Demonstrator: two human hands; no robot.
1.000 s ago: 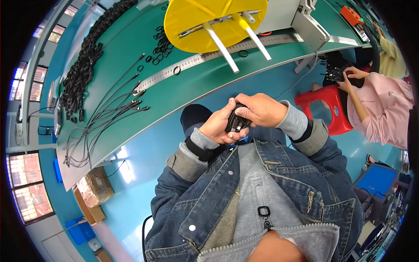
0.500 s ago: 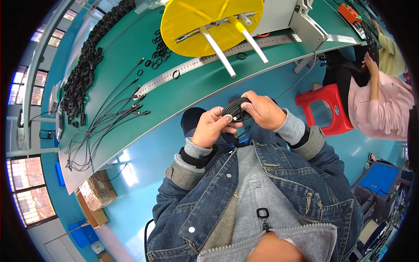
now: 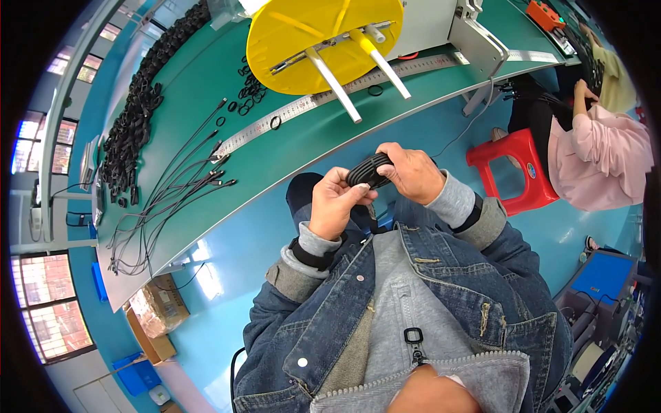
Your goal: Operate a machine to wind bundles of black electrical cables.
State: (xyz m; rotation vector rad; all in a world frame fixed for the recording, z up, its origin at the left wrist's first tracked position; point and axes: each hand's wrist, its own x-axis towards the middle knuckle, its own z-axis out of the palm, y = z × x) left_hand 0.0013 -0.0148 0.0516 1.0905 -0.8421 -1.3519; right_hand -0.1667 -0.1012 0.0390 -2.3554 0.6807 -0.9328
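A coiled black cable (image 3: 368, 171) is held between my two hands, in front of the table's near edge. My left hand (image 3: 337, 201) pinches the coil's left end between thumb and fingers. Wrapped round its other end is my right hand (image 3: 415, 173), with the thumb lying on top of the loops. The cable's ends are mostly hidden by my fingers. Beyond my hands, a yellow disc (image 3: 292, 58) with two pale rods (image 3: 333, 86) sticking out stands over the green table (image 3: 206, 172).
Loose black cables (image 3: 162, 189) lie at the table's left, near a long heap of coiled cables (image 3: 129, 151). Small black rings (image 3: 251, 93) lie by a steel ruler (image 3: 258, 129). At right, a person in pink (image 3: 592, 162) sits on a red stool (image 3: 513, 172). Cardboard box (image 3: 157, 310) below left.
The coil has turned a little in my hands and its pale connector tip no longer shows. My left fingers have closed in more on it.
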